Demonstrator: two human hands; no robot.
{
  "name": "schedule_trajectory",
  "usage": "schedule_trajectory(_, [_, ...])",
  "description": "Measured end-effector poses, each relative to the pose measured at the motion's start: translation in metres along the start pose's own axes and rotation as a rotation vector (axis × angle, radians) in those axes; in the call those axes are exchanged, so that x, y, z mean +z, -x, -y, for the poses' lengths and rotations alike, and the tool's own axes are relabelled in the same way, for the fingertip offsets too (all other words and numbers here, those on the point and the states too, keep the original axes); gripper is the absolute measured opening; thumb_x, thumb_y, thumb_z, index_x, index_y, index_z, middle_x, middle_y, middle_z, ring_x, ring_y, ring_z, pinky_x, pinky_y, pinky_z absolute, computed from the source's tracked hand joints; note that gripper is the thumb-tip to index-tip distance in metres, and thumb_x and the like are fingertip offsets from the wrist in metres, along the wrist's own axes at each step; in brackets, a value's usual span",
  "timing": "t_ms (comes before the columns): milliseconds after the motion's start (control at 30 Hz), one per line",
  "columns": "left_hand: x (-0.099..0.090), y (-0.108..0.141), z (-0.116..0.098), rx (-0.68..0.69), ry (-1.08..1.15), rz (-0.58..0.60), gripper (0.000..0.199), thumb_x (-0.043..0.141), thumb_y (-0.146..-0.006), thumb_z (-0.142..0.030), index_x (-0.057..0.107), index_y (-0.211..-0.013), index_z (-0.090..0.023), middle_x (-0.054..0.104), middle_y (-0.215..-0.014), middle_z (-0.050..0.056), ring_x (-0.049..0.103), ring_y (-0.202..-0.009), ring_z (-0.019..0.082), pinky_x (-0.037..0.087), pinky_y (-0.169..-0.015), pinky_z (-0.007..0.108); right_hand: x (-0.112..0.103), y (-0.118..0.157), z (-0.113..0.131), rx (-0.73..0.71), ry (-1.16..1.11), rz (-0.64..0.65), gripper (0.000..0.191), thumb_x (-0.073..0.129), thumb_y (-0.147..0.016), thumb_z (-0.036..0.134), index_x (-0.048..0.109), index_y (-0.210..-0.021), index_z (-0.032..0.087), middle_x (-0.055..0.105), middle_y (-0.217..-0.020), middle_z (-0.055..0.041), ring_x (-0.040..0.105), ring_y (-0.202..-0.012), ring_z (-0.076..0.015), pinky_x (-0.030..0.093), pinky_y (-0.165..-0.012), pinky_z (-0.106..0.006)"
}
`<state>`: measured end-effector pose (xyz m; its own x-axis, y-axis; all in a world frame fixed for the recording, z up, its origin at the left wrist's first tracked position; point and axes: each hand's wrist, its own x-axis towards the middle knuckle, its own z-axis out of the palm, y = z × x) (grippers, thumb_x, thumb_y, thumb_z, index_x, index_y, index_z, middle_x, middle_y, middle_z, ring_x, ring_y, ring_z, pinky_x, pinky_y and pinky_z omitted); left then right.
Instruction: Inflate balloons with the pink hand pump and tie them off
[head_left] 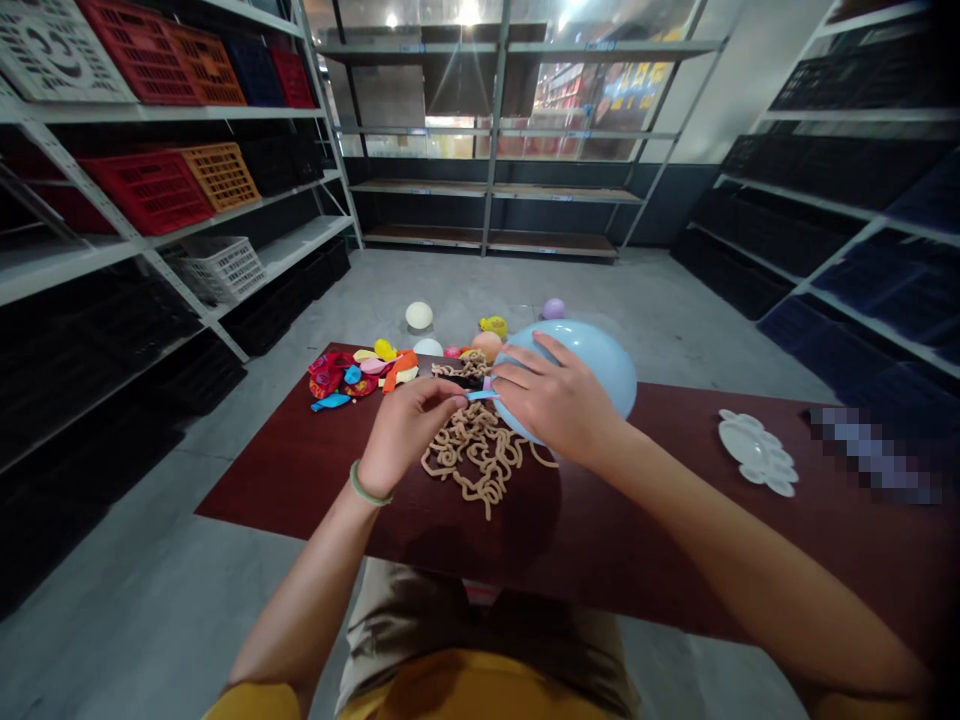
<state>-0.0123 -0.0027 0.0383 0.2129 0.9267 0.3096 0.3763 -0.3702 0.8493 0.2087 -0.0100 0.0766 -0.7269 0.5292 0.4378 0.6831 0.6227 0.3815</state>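
Note:
A large inflated light blue balloon (600,365) is over the dark red table (637,540), its stretched neck (482,395) pointing left. My left hand (411,418) pinches the end of that neck between thumb and fingers. Against the balloon's near left side rests my right hand (559,400), gripping it around the base of the neck; the fingertips are partly out of sight. Beneath both hands lies a tangled heap of beige cord-like strands (480,455). Left of it is a pile of uninflated coloured balloons (360,375).
A white scalloped plate (757,452) lies on the table's right side. Several inflated balloons, including a pale one (419,317) and a purple one (553,309), are beyond the far edge. Shelves with crates (161,190) line the left wall; more racks stand behind and right.

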Motion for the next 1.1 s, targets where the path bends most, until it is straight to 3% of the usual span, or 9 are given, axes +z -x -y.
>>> schedule_trajectory(200, [-0.009,-0.004,-0.006,0.050,-0.130,-0.177,0.021,0.064,-0.087,-0.040,0.074,-0.090,-0.022,0.074,-0.086,0.002,0.065,-0.075,0.017,0.049,-0.072,0.027,0.000,-0.010,0.007,0.039,-0.085,-0.073,0.041,0.048,-0.099,0.026,0.054,-0.139,0.017,0.056,-0.143,-0.0085,0.041,-0.139,-0.0284,0.026,-0.119,-0.054])
schedule_trajectory(300, [-0.018,-0.009,0.000,0.026,-0.104,-0.317,0.020,0.063,-0.088,-0.037,0.073,-0.092,-0.020,0.074,-0.084,0.003,0.067,-0.075,0.017,0.050,-0.071,0.027,0.010,-0.003,0.006,0.041,-0.097,-0.154,0.048,0.051,-0.098,0.027,0.046,-0.145,0.017,0.048,-0.150,-0.0089,0.036,-0.142,-0.0284,0.026,-0.120,-0.049])
schedule_trajectory(400, [-0.034,-0.012,0.011,-0.013,-0.059,-0.461,0.020,0.064,-0.086,-0.035,0.072,-0.091,-0.018,0.074,-0.080,0.004,0.069,-0.073,0.016,0.052,-0.070,0.026,0.040,0.016,0.009,0.171,-0.145,-0.210,0.036,0.052,-0.097,0.021,0.058,-0.132,0.022,0.063,-0.132,-0.0076,0.051,-0.127,-0.0266,0.039,-0.109,-0.044])
schedule_trajectory(500, [-0.051,-0.011,0.022,-0.043,-0.041,-0.554,0.021,0.066,-0.085,-0.036,0.072,-0.091,-0.017,0.074,-0.079,0.004,0.069,-0.072,0.016,0.054,-0.067,0.025,0.080,0.033,0.022,0.192,-0.283,0.022,0.025,0.046,-0.098,0.017,0.066,-0.114,0.018,0.069,-0.106,-0.0083,0.061,-0.098,-0.0212,0.048,-0.091,-0.036])
schedule_trajectory(633, [-0.067,-0.006,0.032,-0.062,-0.013,-0.617,0.022,0.067,-0.084,-0.036,0.071,-0.092,-0.016,0.074,-0.078,0.005,0.071,-0.072,0.017,0.056,-0.066,0.026,0.122,0.039,0.039,0.221,-0.354,0.123,0.032,0.048,-0.092,0.006,0.064,-0.118,0.018,0.068,-0.107,-0.0090,0.058,-0.097,-0.0223,0.048,-0.085,-0.036])
schedule_trajectory(733, [-0.073,-0.003,0.037,-0.069,-0.003,-0.636,0.022,0.066,-0.084,-0.036,0.071,-0.092,-0.017,0.073,-0.078,0.005,0.072,-0.072,0.017,0.057,-0.067,0.026,0.135,0.037,0.041,0.257,-0.400,0.113,0.027,0.048,-0.090,0.005,0.068,-0.105,0.015,0.069,-0.104,-0.0121,0.059,-0.093,-0.0244,0.048,-0.081,-0.039])
schedule_trajectory(900, [-0.073,0.001,0.040,-0.090,-0.001,-0.631,0.023,0.066,-0.084,-0.037,0.070,-0.094,-0.016,0.074,-0.079,0.006,0.072,-0.073,0.017,0.058,-0.070,0.027,0.121,0.037,0.025,0.332,-0.569,0.074,0.019,0.050,-0.096,0.018,0.069,-0.094,0.018,0.073,-0.098,-0.0078,0.063,-0.094,-0.0218,0.050,-0.084,-0.037])
schedule_trajectory(1033, [-0.063,-0.003,0.036,-0.101,0.037,-0.571,0.024,0.065,-0.085,-0.038,0.070,-0.093,-0.016,0.074,-0.079,0.005,0.072,-0.074,0.018,0.058,-0.071,0.029,0.082,0.040,0.000,0.397,-0.742,0.080,0.021,0.044,-0.099,0.024,0.064,-0.095,0.021,0.071,-0.086,0.0001,0.065,-0.075,-0.0139,0.052,-0.067,-0.027])
schedule_trajectory(1100, [-0.053,-0.006,0.032,-0.101,0.057,-0.523,0.024,0.065,-0.085,-0.038,0.070,-0.093,-0.017,0.074,-0.081,0.005,0.072,-0.075,0.018,0.057,-0.072,0.029,0.057,0.040,-0.013,0.488,-0.987,0.104,0.019,0.045,-0.098,0.029,0.061,-0.093,0.021,0.069,-0.080,0.0009,0.065,-0.069,-0.0135,0.052,-0.062,-0.026])
